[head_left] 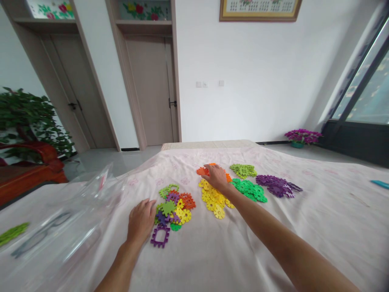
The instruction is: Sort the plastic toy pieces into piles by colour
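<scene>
My left hand rests on the cloth at the left edge of a mixed heap of plastic connecting pieces, its fingers loosely apart with nothing visible in them. In that heap lie a purple square frame, a lime piece, a red-orange square frame and yellow notched discs. Reaching farther forward, my right hand is over a pile of orange pieces, fingers and thumb apart; its palm side is hidden. Just nearer to me spreads a pile of yellow discs.
Right of the yellow pile lie green discs, lime pieces and purple pieces. A clear plastic bag covers the left side, near another lime piece. A blue item sits far right on the pale cloth.
</scene>
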### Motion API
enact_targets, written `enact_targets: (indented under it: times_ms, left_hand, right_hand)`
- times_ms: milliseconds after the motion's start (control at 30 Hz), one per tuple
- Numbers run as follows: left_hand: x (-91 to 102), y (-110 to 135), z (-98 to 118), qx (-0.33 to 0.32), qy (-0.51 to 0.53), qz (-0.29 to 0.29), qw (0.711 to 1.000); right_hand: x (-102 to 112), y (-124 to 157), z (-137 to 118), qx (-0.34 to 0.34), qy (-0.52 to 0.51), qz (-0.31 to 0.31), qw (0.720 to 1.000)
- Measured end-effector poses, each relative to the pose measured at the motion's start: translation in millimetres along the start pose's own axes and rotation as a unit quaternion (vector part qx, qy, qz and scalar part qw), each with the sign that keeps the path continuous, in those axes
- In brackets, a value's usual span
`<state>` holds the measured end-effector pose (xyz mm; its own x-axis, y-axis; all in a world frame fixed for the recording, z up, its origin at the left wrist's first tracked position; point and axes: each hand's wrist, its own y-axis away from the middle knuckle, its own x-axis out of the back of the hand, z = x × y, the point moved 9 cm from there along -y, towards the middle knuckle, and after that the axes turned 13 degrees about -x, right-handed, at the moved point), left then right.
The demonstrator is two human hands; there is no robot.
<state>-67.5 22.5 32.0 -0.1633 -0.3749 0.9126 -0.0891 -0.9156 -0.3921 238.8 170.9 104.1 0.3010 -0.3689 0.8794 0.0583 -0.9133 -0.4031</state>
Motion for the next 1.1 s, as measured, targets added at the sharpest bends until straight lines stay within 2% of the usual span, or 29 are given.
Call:
enact_targets:
  times_ms: [100, 200, 267, 367, 467, 533, 667, 833, 967, 1100]
  left_hand:
    - [-1.3, -0.2, -0.8, 0.002, 0.004, -0.004, 1.000]
    - [-1.7, -0.2, -0.9, -0.001, 0.005, -0.001, 1.000]
    - [-1.3, 0.0, -0.7, -0.002, 0.006, 0.001, 1.000]
    - [-1.0, 0.5, -0.5, -0.001, 0.007, -0.002, 1.000]
    - [-1.0, 0.8, -0.1, -0.003, 0.003, -0.002, 1.000]
    - [-2.0, 0.8, -0.4, -0.005, 0.003, -0.002, 1.000]
    - [-3.7, 0.5, -2.1, 0.001, 0.004, -0.005, 1.000]
    - [-2.3, 0.2, -0.7, -0.003, -0.001, -0.005, 1.000]
    - [-3.7, 0.3, -1.1, -0.007, -0.007, -0.009, 1.000]
    - [-5.5, 0.1, -1.8, -0.007, -0.008, -0.012, 1.000]
  right_hand:
    - [14.5, -11.5, 24.4, -0.061, -0.012, 0.028, 0.998]
    - [13.4, -2.9, 22.9, -0.047, -0.059, 0.003, 0.997]
    - [6.2, 15.7, 4.4, 0.003, -0.114, -0.044, 0.992]
    - [-1.4, 56.2, -39.6, 0.116, -0.176, -0.103, 0.972]
    - [-10.3, 92.1, -77.1, 0.207, -0.165, -0.153, 0.952]
    - [-17.9, 104.5, -89.2, 0.224, -0.157, -0.183, 0.944]
    - [-24.9, 110.5, -92.8, 0.210, -0.155, -0.194, 0.946]
    - [-17.0, 115.9, -91.4, 0.220, -0.135, -0.175, 0.950]
    - [-9.6, 101.9, -73.7, 0.153, -0.126, -0.142, 0.970]
    - [0.2, 78.6, -46.5, 0.076, -0.196, -0.072, 0.975]
